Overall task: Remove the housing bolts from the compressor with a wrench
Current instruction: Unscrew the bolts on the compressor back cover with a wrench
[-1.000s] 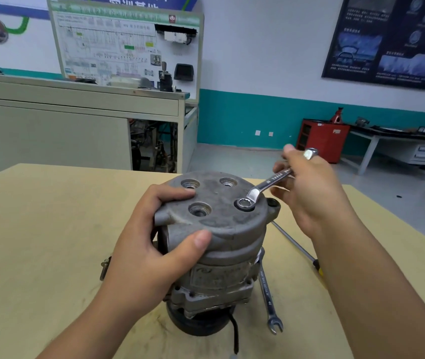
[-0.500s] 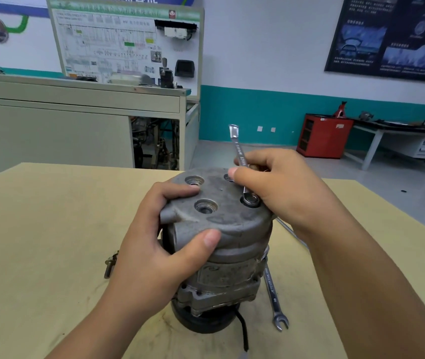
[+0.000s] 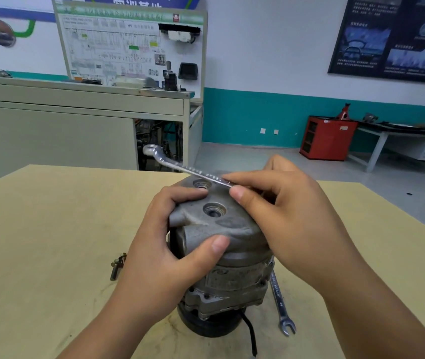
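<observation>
Surface [image 3: 37, 229]: the compressor is stood on end here, so that its bolted cover is faced upward.
Loose bolt [image 3: 117, 265]: it is laid flat on the surface just left of the left hand. It is judged to be one already taken out and kept within reach.
Left hand [image 3: 164, 257]: it is wrapped round the cover's near-left side, with the thumb pressed on the front rim and the fingers laid over the top, evidently so that the body is kept from turning.
Wrench [image 3: 188, 169]: its shaft is angled up and to the left over the cover. The working end is hidden under the right hand, so seating on a bolt cannot be confirmed.
Compressor [image 3: 232, 278]: it is held upright near the middle of the surface. Open ports are shown on its top.
Right hand [image 3: 291, 218]: the wrench shaft is pinched between thumb and fingers, low on the shaft, which suits quick spinning rather than heavy leverage.
Open-end wrench [image 3: 278, 299]: it is left flat beside the compressor's right, apparently as a spare.
</observation>
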A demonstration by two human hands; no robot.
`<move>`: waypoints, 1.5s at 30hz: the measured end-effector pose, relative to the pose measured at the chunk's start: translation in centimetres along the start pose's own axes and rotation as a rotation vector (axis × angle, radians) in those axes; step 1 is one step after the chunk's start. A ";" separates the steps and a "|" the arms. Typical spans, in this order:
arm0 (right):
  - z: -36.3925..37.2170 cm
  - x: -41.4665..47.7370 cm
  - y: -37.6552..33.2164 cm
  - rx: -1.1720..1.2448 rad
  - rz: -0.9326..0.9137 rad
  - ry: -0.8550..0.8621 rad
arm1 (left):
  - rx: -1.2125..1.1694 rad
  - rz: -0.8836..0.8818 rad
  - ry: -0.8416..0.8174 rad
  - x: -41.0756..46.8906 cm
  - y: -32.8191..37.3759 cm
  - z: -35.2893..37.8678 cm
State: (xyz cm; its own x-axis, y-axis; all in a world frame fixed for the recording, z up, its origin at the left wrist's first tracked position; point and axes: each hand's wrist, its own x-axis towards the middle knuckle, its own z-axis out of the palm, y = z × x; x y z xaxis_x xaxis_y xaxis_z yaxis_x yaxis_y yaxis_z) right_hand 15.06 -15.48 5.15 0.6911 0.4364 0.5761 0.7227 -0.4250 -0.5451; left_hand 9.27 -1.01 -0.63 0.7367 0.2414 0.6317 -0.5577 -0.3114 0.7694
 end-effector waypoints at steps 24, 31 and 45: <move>0.5 -3.3 1.4 -0.145 -0.311 0.224 | 0.074 0.004 -0.024 -0.2 0.0 0.2; 2.7 -2.8 3.8 0.141 -0.441 0.458 | 0.047 -0.027 -0.024 -0.3 -0.1 0.2; 4.1 -0.9 2.4 0.768 0.029 0.776 | 0.064 -0.037 0.009 -0.5 0.0 0.1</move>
State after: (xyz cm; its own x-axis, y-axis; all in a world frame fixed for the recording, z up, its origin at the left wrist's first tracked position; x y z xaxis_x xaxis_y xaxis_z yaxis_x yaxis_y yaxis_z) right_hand 16.15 -13.61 0.79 0.7099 -0.2995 0.6375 0.7043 0.2987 -0.6439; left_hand 8.94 -1.24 -0.98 0.7524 0.2622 0.6043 -0.5047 -0.3601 0.7846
